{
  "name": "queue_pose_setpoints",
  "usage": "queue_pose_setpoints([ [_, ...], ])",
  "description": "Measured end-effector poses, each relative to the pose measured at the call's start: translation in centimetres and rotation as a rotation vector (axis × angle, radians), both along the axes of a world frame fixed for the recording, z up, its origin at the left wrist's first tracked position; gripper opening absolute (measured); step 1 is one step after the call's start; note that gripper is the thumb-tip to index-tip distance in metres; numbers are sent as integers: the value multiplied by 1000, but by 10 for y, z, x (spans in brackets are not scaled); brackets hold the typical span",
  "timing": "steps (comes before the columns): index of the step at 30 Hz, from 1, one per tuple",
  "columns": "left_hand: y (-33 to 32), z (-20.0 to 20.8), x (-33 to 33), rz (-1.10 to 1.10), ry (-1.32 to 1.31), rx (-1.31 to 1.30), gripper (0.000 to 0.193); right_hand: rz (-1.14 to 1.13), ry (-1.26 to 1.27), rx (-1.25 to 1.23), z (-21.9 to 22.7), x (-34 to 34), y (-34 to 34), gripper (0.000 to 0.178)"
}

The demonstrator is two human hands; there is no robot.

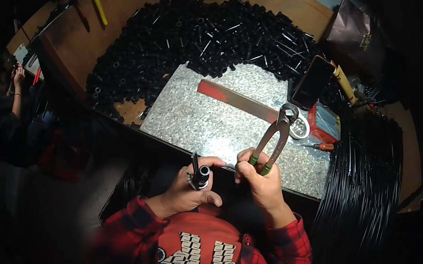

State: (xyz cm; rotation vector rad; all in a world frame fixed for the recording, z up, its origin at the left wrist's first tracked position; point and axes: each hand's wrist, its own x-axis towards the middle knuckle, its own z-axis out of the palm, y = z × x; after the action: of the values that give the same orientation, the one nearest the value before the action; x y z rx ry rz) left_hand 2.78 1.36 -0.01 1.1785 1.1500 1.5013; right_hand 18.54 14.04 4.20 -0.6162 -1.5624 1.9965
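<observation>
Just in front of the bench edge, my left hand holds a short black tubular part with its round open end facing up. A thin dark piece sticks up beside the tube; its kind is unclear. The thumb of that hand stands away from the part. In my right hand is a pair of end-cutting pincers, gripped by the green-sleeved handles with the jaws pointing up and away. Below the pincers' head lies the speckled stone slab, and a flat reddish-brown bar rests on it.
A large heap of black tubular parts fills the wood-walled bin. Around the slab's right side are a white cup, red box, screwdriver and phone. Long black rods hang at right. Another person's hand is far left.
</observation>
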Motion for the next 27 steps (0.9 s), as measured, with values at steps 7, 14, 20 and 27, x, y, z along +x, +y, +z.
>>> queue_pose_setpoints([
  [7,-5,3,5,77,-21,37,83,62,18,-68,1,-13,-28,8],
  [14,-5,-5,1,97,55,102,94,50,78,25,-4,-19,-51,9],
  [20,-6,2,-3,61,150,98,93,51,30,140,-6,-20,-51,11],
  [27,-5,-5,2,117,-42,145,93,68,-39,131,5,-25,-55,7],
])
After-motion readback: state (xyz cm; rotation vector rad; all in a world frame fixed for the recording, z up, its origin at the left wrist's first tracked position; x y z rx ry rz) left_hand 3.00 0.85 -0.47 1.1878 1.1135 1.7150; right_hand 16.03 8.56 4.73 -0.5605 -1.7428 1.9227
